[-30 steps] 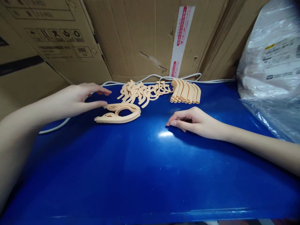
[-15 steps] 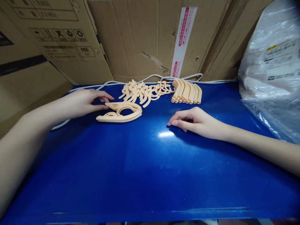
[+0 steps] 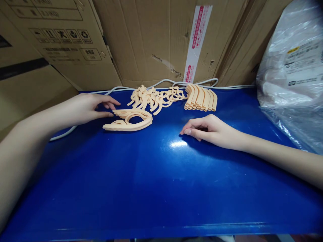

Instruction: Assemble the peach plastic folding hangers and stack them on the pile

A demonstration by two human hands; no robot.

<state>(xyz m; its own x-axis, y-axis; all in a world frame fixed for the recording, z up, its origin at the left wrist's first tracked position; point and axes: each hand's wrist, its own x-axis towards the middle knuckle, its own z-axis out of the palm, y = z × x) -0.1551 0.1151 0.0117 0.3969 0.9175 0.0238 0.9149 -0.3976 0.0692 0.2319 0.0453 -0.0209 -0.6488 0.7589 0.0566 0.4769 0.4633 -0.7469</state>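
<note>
My left hand (image 3: 94,108) is just left of a stack of curved beige plastic pieces (image 3: 141,126), which look like folded travel hangers. Its thumb and fingers are apart with nothing between them, the thumb close to the stack's upper left tip. On the blue table (image 3: 151,181) rests my right hand (image 3: 209,131), loosely curled, a gap showing between thumb and fingers, and no object visible in it. Behind lie a loose heap of small curved beige pieces (image 3: 145,97) and, to the right, a neat stack of bent hollow beige arms (image 3: 200,98).
A white cable (image 3: 166,80) runs along the table's back edge and down the left side. Cardboard boxes (image 3: 141,40) wall off the back and left. A clear plastic bag with white contents (image 3: 292,74) stands at the back right.
My left hand has drawn back slightly to the left, away from the stacked beige pieces. My right hand and the pieces on the table have stayed in place.
</note>
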